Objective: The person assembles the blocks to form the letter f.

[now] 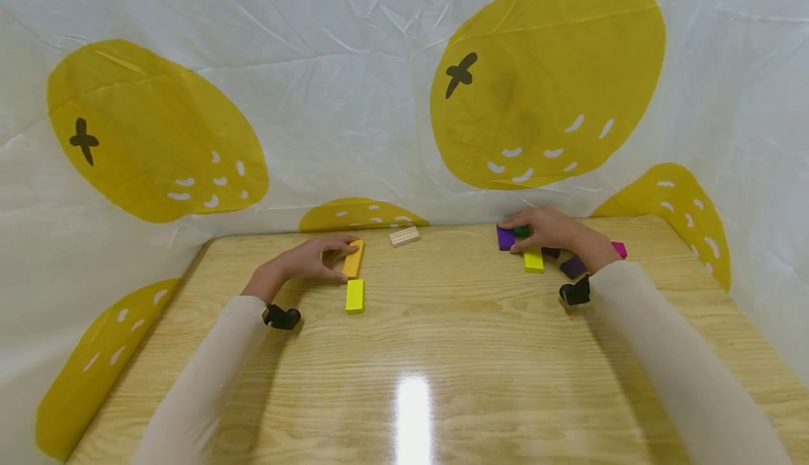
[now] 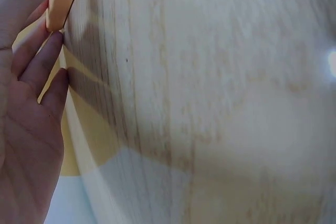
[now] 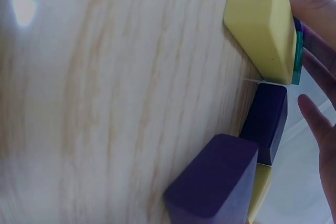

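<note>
At the left, my left hand (image 1: pixel 305 258) holds an orange block (image 1: pixel 354 260) by its two ends, thumb at the near end and fingers at the far end. A bright yellow block (image 1: pixel 355 296) lies just in front of it. Over at the right, the thumb and fingers of my right hand (image 1: pixel 553 230) pinch a purple block (image 1: pixel 505 239). Under that hand are a green block (image 1: pixel 522 230) and a second yellow block (image 1: pixel 534 261). The right wrist view shows a dark block (image 3: pixel 265 119) and a dark purple block (image 3: pixel 212 177) beside the yellow one.
A plain striped wooden block (image 1: pixel 404 236) lies at the table's back edge between the hands. Past the right wrist a pink block (image 1: pixel 619 249) shows. A white cloth (image 1: pixel 341 114) printed with yellow fruit hangs behind the wooden table (image 1: pixel 480 352) and along its sides.
</note>
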The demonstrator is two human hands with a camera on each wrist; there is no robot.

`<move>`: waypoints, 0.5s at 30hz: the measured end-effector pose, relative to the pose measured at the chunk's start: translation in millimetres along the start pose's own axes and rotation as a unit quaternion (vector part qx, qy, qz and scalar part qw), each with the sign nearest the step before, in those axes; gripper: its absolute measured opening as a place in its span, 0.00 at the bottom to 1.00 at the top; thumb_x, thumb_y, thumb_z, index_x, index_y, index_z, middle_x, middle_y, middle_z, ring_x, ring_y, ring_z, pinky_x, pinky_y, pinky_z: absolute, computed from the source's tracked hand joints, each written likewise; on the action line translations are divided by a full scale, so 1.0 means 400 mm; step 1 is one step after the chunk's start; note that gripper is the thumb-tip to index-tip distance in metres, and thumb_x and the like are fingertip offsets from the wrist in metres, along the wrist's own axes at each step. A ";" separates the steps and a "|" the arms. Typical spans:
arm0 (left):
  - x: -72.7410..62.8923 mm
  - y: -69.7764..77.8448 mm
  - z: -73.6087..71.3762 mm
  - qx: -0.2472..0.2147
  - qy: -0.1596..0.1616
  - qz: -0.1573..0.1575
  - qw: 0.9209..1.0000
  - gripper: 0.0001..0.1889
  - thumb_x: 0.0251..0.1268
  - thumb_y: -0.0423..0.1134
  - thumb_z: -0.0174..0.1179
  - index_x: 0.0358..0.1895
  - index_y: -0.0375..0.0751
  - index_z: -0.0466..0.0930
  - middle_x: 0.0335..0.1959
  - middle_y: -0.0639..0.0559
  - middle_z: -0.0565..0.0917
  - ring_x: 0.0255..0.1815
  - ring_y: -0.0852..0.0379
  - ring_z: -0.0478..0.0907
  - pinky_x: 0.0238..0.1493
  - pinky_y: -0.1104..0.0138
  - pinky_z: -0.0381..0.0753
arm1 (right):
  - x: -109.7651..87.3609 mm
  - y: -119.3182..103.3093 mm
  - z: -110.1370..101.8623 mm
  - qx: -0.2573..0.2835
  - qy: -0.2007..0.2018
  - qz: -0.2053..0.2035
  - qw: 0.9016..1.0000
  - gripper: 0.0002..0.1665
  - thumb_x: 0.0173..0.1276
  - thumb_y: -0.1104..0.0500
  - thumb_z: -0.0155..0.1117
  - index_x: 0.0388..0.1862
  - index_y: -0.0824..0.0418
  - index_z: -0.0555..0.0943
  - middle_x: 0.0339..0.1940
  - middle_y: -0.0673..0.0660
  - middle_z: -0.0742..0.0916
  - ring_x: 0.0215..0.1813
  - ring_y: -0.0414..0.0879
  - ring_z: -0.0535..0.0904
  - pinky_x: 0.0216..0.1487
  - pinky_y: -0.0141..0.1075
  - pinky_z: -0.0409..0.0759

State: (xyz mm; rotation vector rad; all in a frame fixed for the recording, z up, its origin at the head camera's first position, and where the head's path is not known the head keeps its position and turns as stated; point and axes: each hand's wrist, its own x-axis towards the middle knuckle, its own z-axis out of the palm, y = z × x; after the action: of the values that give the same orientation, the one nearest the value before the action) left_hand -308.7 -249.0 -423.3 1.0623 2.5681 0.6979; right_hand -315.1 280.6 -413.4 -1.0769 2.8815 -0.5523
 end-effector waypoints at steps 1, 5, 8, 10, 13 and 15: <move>0.001 0.001 0.001 -0.001 0.001 -0.001 1.000 0.34 0.60 0.51 0.74 0.68 0.42 0.77 0.78 0.44 0.64 0.79 0.41 0.58 0.76 0.44 0.59 | 0.000 0.000 -0.001 -0.003 -0.002 0.002 1.000 0.33 0.60 0.52 0.79 0.62 0.62 0.83 0.63 0.68 0.82 0.67 0.65 0.75 0.68 0.59 0.71; 0.002 0.007 0.003 -0.007 0.000 -0.013 1.000 0.35 0.60 0.50 0.74 0.69 0.43 0.76 0.79 0.45 0.64 0.79 0.43 0.58 0.76 0.45 0.61 | 0.000 -0.003 -0.003 -0.010 -0.007 0.001 1.000 0.33 0.61 0.51 0.78 0.64 0.62 0.82 0.64 0.68 0.82 0.67 0.65 0.75 0.67 0.59 0.72; 0.003 0.013 0.001 0.006 -0.002 -0.017 1.000 0.37 0.61 0.50 0.74 0.72 0.43 0.74 0.79 0.45 0.63 0.79 0.42 0.58 0.76 0.45 0.61 | 0.000 -0.007 -0.004 -0.019 -0.002 -0.004 1.000 0.33 0.61 0.51 0.78 0.64 0.61 0.83 0.64 0.68 0.82 0.65 0.65 0.77 0.66 0.58 0.74; 0.003 0.018 -0.001 0.025 0.000 -0.011 1.000 0.37 0.61 0.51 0.73 0.72 0.42 0.73 0.78 0.43 0.64 0.78 0.42 0.59 0.75 0.45 0.62 | -0.001 -0.008 -0.006 -0.030 0.004 -0.008 0.999 0.33 0.60 0.50 0.79 0.63 0.60 0.83 0.63 0.67 0.82 0.58 0.62 0.82 0.63 0.57 0.77; 0.002 0.022 0.000 0.049 0.008 -0.011 0.999 0.38 0.62 0.52 0.72 0.72 0.41 0.73 0.78 0.43 0.65 0.78 0.41 0.61 0.75 0.45 0.62 | -0.005 -0.010 -0.009 -0.035 0.010 -0.011 0.999 0.33 0.60 0.50 0.79 0.63 0.60 0.84 0.62 0.67 0.83 0.32 0.50 0.83 0.49 0.49 0.83; -0.003 0.022 0.001 0.055 0.021 -0.020 0.998 0.37 0.61 0.52 0.73 0.71 0.40 0.74 0.77 0.43 0.67 0.77 0.41 0.62 0.75 0.46 0.63 | -0.007 -0.012 -0.012 -0.033 0.011 -0.012 0.999 0.33 0.60 0.51 0.79 0.63 0.59 0.84 0.61 0.66 0.84 0.20 0.41 0.72 0.40 0.42 0.79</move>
State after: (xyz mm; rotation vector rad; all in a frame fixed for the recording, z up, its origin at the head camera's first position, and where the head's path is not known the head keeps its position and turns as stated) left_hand -302.8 -244.3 -418.9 1.0362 2.6833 0.5792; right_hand -310.4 280.5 -407.6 -1.1215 2.9298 -0.4757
